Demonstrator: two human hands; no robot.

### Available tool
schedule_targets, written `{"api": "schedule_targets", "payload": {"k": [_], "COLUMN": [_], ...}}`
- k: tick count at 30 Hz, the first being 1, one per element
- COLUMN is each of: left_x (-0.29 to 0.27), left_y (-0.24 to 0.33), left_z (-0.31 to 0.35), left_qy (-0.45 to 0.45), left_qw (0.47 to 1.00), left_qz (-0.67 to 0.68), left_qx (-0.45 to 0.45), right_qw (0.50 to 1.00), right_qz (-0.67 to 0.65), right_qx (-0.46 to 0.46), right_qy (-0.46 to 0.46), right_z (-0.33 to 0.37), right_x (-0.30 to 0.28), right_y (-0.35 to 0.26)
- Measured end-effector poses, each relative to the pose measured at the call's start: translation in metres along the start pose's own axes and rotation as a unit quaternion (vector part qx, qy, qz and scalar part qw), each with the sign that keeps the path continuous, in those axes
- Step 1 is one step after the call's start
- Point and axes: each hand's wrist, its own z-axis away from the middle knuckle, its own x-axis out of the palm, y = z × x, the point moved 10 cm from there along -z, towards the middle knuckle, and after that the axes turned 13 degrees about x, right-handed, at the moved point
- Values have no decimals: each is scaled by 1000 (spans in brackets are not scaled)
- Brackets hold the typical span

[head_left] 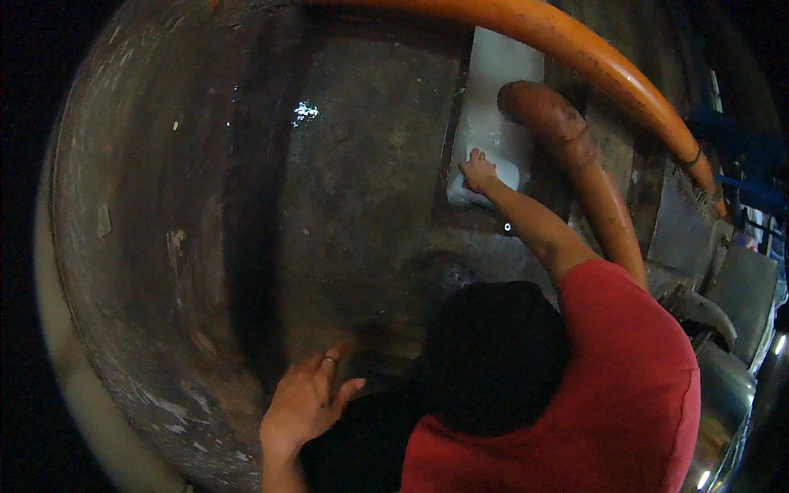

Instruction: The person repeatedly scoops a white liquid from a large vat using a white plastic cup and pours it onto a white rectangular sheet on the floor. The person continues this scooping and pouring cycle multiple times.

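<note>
My left hand [306,403] comes in from the lower edge and rests flat on a dark, worn, stained surface [205,246], fingers apart, a ring on one finger, holding nothing. My right hand is not in view. Right below me crouches a person in a red shirt [592,394] with dark hair [493,353]. That person's bare arm stretches forward, and their hand [479,171] presses on the near end of a long white block [493,99]. It is too dim to tell what the block is made of.
Two thick orange hoses curve across the upper right: one [592,57] arcs over the block, the other [575,156] runs beside the person's arm. Grey slabs [740,287] and metal parts crowd the right edge. A wet glint [306,111] shows on the dark surface.
</note>
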Motion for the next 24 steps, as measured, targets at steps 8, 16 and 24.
{"api": "schedule_targets", "payload": {"k": [8, 16, 24], "left_x": [-10, -25, -25], "left_y": [22, 46, 36], "left_z": [-8, 5, 40], "left_qy": [55, 97, 128], "left_qw": [997, 992, 985], "left_qz": [-32, -35, -54], "left_qx": [40, 78, 102], "right_qw": [975, 817, 837], "right_qz": [-203, -498, -436], "right_qx": [71, 72, -169], "right_qy": [63, 281, 283], "right_z": [3, 125, 238], "right_x": [-36, -132, -389], "right_y": [38, 119, 53]}}
